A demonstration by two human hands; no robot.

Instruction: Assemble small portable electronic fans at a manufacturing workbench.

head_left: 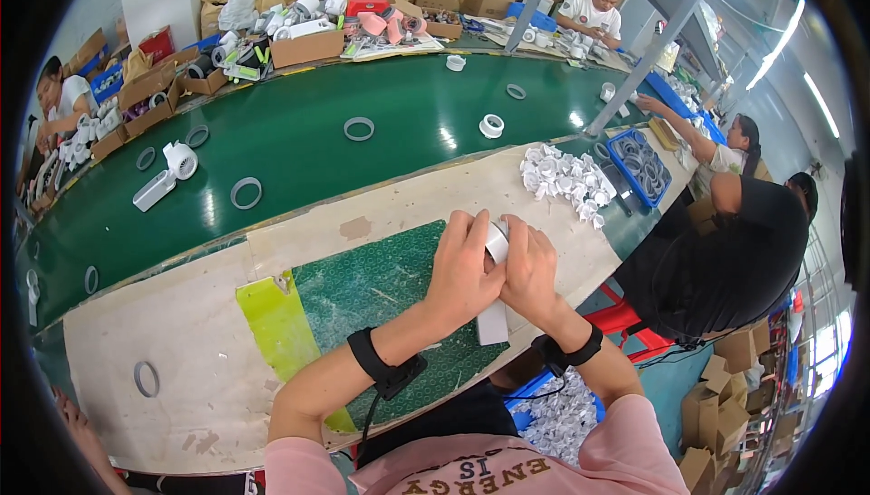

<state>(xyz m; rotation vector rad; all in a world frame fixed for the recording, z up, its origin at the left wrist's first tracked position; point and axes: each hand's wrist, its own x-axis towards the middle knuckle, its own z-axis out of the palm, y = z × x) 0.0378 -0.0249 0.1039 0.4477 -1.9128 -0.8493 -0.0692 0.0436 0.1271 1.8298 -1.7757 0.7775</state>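
Observation:
Both my hands are closed around a white handheld fan (493, 325), over the right part of a dark green mat (372, 286). Its flat handle points down toward me, below my fingers. My left hand (460, 268) grips the round head from the left, and my right hand (530, 270) presses against it from the right. Only a strip of the white head shows between the fingers; the rest is hidden. To the right of my hands lies a heap of white plastic pieces (564, 179).
Past the worktable, a green conveyor belt (299, 150) carries grey rings and another white fan (168, 176). A blue tray (642, 164) of grey rings stands at the right. A yellow-green sheet (276, 323) and a grey ring (146, 379) lie left. Co-workers sit around the belt.

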